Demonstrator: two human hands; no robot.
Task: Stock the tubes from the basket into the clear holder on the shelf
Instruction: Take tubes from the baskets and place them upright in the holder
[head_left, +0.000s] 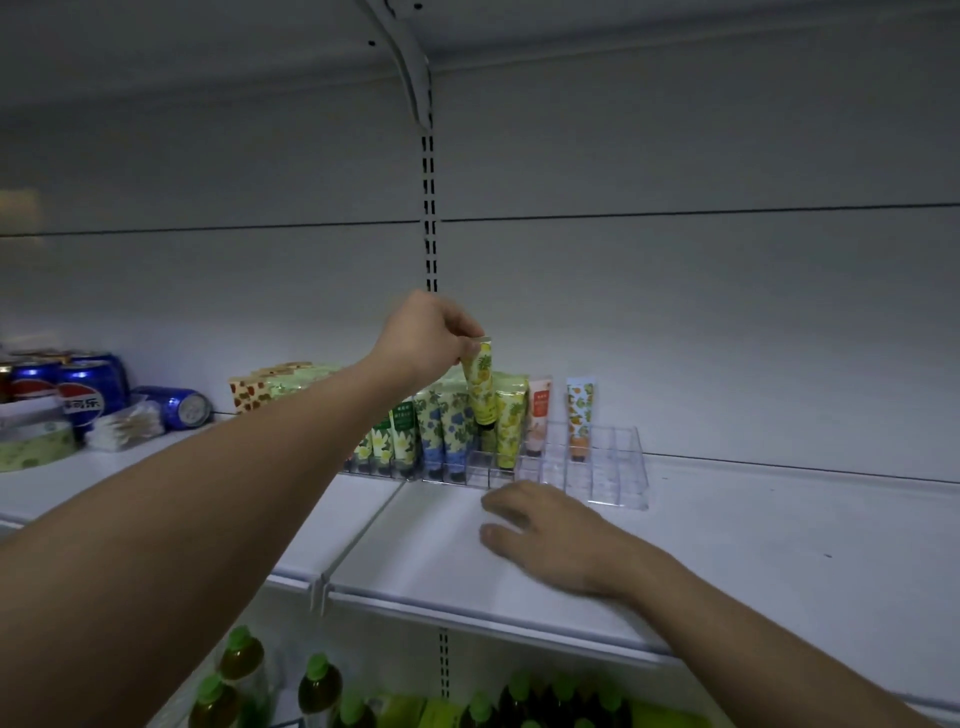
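Observation:
My left hand (423, 332) pinches the top end of a yellow-green tube (480, 387), which hangs cap down over the clear holder (613, 467) on the white shelf (779, 545). Several tubes stand in the holder: green and white ones, blue flowered ones, another yellow one (510, 423), a red and white one (539, 415) and an orange-patterned one (579, 415). My right hand (550, 535) lies flat on the shelf just in front of the holder, fingers spread. The basket is out of view.
Blue cola cans (78, 389), one lying on its side, stand at the shelf's far left with a cotton swab pack (124, 426) and a green tape roll (31, 447). Patterned boxes (270, 387) sit behind the tubes. Green-capped bottles (317, 686) fill the shelf below.

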